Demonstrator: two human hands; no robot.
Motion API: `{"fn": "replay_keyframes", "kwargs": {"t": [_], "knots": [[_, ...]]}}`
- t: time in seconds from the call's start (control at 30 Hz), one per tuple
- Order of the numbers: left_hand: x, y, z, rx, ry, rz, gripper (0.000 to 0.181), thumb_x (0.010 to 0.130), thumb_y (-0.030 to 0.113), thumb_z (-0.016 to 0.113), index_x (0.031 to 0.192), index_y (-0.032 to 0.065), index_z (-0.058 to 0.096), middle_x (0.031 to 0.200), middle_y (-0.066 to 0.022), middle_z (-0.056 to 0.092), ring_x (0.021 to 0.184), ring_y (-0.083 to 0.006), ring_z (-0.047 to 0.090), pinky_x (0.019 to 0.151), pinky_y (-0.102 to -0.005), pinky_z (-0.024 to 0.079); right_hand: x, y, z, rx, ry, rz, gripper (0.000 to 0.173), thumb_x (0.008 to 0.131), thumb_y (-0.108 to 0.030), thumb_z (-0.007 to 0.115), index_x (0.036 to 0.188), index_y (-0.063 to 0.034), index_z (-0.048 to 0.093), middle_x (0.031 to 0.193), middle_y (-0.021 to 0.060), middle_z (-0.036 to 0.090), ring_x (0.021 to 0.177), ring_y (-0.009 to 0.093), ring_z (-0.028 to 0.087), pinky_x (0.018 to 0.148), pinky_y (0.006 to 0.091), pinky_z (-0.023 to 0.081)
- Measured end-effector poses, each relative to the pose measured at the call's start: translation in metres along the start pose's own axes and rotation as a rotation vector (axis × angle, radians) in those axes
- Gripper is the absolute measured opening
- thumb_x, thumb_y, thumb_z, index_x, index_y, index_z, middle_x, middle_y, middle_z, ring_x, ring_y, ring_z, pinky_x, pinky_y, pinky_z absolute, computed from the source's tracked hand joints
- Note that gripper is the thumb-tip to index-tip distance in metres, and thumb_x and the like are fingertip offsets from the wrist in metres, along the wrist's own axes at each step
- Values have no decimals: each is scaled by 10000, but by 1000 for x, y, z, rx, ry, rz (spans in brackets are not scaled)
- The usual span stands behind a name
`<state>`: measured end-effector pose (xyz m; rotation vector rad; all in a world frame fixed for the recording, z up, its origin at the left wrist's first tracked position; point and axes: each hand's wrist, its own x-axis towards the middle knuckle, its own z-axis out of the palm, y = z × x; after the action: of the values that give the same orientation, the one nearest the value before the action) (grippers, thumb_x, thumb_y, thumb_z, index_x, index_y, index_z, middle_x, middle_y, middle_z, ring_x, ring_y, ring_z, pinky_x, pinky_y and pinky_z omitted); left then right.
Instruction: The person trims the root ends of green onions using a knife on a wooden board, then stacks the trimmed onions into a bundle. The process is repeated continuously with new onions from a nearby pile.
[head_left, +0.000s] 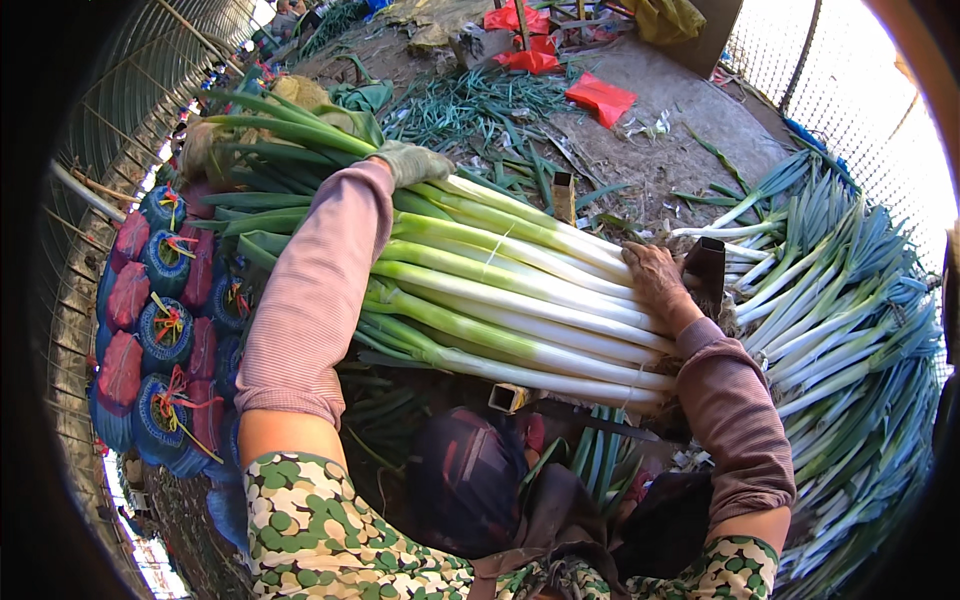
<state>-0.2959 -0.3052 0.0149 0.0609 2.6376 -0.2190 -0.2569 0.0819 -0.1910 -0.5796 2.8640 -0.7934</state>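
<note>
A large bundle of long green onions (517, 300) lies across in front of me, white stalks to the right and green leaves to the left. My left hand (412, 163), in a grey-green glove, rests on the far edge of the bundle where the leaves begin; its fingertips are partly turned away. At the root ends, my bare right hand (654, 271) presses against the far corner of the white stalks. Thin ties cross the bundle. Square metal tube ends (564, 196) stand beside it, another near my right hand (705, 262).
A long heap of loose green onions (832, 322) fills the right side. Stacked blue and red net sacks (163, 330) stand at the left. Leaf scraps (465, 105) and red plastic bags (601, 97) litter the ground beyond. A person (289, 16) is far back at upper left.
</note>
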Motion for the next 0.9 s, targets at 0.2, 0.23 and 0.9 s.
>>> {"fn": "replay_keyframes", "kwargs": {"t": [0.2,0.23,0.9], "knots": [[-21,29,20,301,153,-82,573,896,646,322,1173,253,634,1154,-86,639,1097,-278,583,958,-422,380,-8,6,-8,-128,17,-263,313,936,-293,411,1151,-161,597,1164,31,577,1095,285,512,883,536,377],[-27,25,26,287,180,-68,565,899,640,324,1152,250,646,1144,-82,643,1082,-271,591,949,-424,384,-10,-3,-9,-138,-4,-172,318,936,-307,409,1154,-170,595,1161,33,578,1092,286,513,887,540,372],[-4,3,-3,494,-31,-336,360,971,270,352,1225,266,606,1314,-19,552,1264,-298,463,1077,-652,43,-16,-26,-14,-216,17,59,356,946,-346,368,1180,-182,580,1176,60,587,1100,283,513,948,480,313]]}}
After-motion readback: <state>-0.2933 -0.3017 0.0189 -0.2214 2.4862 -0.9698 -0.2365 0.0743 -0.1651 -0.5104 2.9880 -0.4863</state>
